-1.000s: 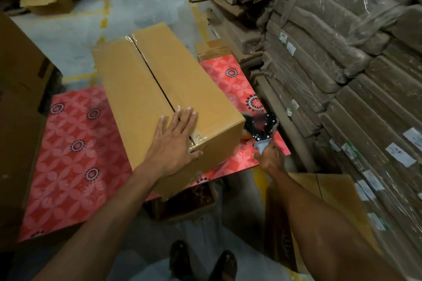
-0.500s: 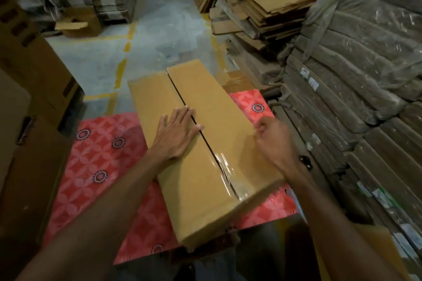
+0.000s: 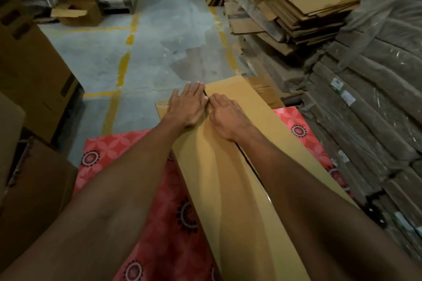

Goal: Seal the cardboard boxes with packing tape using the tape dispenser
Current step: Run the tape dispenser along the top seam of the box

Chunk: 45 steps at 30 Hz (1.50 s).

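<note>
Brown corrugated cardboard fills the centre of the scene: a long cardboard box (image 3: 230, 180) lies flat on a red patterned mat (image 3: 164, 219), its length running away from the person wearing the camera, its far end reaching past the mat's edge over the concrete floor (image 3: 164, 36). A dark centre seam (image 3: 247, 163) between the two top flaps runs down the lid. Both bare arms stretch forward along the box. The left hand (image 3: 187, 107) lies palm-down at the far end, fingers spread flat and pressing the left flap just beside the seam; it grips nothing. The right hand (image 3: 225, 115) rests touching the left on the right flap, fingers drawn together and bent down toward the seam; whether they pinch anything cannot be told. A dark object at the mat's right edge may be the tape dispenser (image 3: 374, 212), too dim to tell for certain, and well apart from both hands. Around the mat, large brown cartons (image 3: 32, 70) stand at left. Flattened cardboard stacks (image 3: 294, 7) rise at upper right, with plastic-wrapped bundles (image 3: 374, 89) bearing small white labels along the right side. Yellow painted lines (image 3: 123, 64) cross the grey floor beyond, where an open carton (image 3: 75, 12) sits near more stacked board.
</note>
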Motion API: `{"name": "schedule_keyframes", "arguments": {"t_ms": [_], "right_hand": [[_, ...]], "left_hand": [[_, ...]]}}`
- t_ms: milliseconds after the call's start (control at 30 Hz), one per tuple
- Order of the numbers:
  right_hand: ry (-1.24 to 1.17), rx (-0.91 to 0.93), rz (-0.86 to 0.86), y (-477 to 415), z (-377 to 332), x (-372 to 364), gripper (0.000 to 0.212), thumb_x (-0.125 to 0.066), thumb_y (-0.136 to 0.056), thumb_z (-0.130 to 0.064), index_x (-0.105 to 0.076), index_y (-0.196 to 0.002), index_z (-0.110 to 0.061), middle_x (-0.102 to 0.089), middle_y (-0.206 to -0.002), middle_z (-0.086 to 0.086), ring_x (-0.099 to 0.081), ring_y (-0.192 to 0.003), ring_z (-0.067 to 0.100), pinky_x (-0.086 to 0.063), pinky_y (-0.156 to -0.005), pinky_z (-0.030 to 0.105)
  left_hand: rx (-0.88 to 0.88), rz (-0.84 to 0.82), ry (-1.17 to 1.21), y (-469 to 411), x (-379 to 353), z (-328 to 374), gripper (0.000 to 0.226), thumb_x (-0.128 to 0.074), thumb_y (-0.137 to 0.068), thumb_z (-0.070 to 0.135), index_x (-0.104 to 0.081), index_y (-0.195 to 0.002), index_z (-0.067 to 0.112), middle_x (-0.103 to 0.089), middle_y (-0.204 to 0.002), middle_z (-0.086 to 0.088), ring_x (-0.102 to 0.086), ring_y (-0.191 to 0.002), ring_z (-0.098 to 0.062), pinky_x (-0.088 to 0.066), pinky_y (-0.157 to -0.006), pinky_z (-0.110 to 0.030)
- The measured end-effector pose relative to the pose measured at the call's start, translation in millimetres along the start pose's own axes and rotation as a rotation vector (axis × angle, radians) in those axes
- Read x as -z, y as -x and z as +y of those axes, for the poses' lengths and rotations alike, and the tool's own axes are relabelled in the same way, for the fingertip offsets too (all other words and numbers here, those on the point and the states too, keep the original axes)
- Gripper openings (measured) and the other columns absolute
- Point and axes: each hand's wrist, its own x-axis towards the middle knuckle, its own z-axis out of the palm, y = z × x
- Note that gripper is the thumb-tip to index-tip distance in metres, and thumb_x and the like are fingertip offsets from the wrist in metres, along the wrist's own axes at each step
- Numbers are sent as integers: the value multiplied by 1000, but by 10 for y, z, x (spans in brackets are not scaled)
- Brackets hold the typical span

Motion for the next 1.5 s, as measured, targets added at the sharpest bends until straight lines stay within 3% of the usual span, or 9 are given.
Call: {"name": "schedule_keyframes", "arguments": {"t_ms": [133, 267, 367, 500, 633, 833, 1067, 1267, 1500], "right_hand": [[80, -11, -114, -219, -24, -68, 61, -23, -108, -34, -7, -161, -9, -8, -170, 5, -6, -156, 20, -7, -125, 45], [74, -23, -73, 20, -31, -78, 60, -20, -108, -38, -9, -161, -12, -9, -170, 3, -7, -156, 17, -5, -126, 42], [96, -35, -74, 484, -1, -70, 61, -16, -107, -42, -12, -161, -15, -10, -170, 1, -8, -156, 15, -7, -126, 44], [85, -89, -100, 1048, -17, -103, 71, -3, -98, -49, -8, -162, -19, -7, -170, -4, -4, -156, 13, -4, -126, 46], [89, -113, -100, 1131, -10, -90, 66, -9, -103, -48, -7, -162, -20, -4, -170, -5, -2, -156, 12, -1, -126, 46], [95, -90, -105, 1363, -90, -37, 61, -16, -107, -43, -7, -162, -18, -4, -170, -2, -1, -156, 14, 0, -126, 46], [44, -141, -98, 2710, -55, 41, 63, -17, -106, -48, -8, -162, -19, -5, -170, -5, -1, -156, 12, -3, -126, 44], [45, -145, -77, 2828, 0, -3, 64, -15, -105, -49, -11, -162, -19, -8, -170, -4, -3, -156, 11, -1, -126, 44], [49, -105, -98, 3024, -45, 93, 64, -17, -106, -47, -7, -162, -17, -4, -170, -2, -1, -156, 12, 1, -126, 42]], "left_hand": [[-26, 57, -20, -86, -52, -62, 54, -22, -109, 37, -21, -160, 20, -30, -163, -1, -32, -147, -23, -26, -115, -49], [-20, 50, -33, -98, -56, -70, 54, -22, -107, 41, -22, -157, 21, -37, -157, -2, -40, -139, -26, -31, -109, -52], [-16, 33, -29, -79, -50, -54, 56, -19, -107, 43, -19, -159, 20, -36, -158, -3, -36, -142, -27, -28, -112, -52], [10, -16, -64, 42, -59, 52, 61, -12, -108, 44, -3, -163, 19, -15, -169, -2, -9, -156, -25, -10, -122, -54], [-188, -56, -109, 501, -96, 299, 62, -11, -108, 45, 2, -163, 19, 4, -170, -2, 4, -157, -22, -4, -125, -51], [-199, -64, -86, 1026, -178, 510, 60, -10, -109, 43, 5, -162, 22, 6, -170, 4, 1, -157, -17, -5, -126, -47], [-50, -184, -130, 1050, -99, 803, 60, -8, -109, 41, 11, -161, 20, 12, -169, 2, 4, -157, -22, -4, -124, -55], [-327, -95, -90, 1770, -308, 1254, 60, -16, -110, 36, -2, -162, 10, -1, -170, -9, -3, -157, -22, -11, -125, -44], [-313, -67, -90, 2041, -330, 1332, 60, -13, -110, 38, 1, -162, 13, 2, -170, -4, -1, -157, -17, -9, -126, -41]]}}
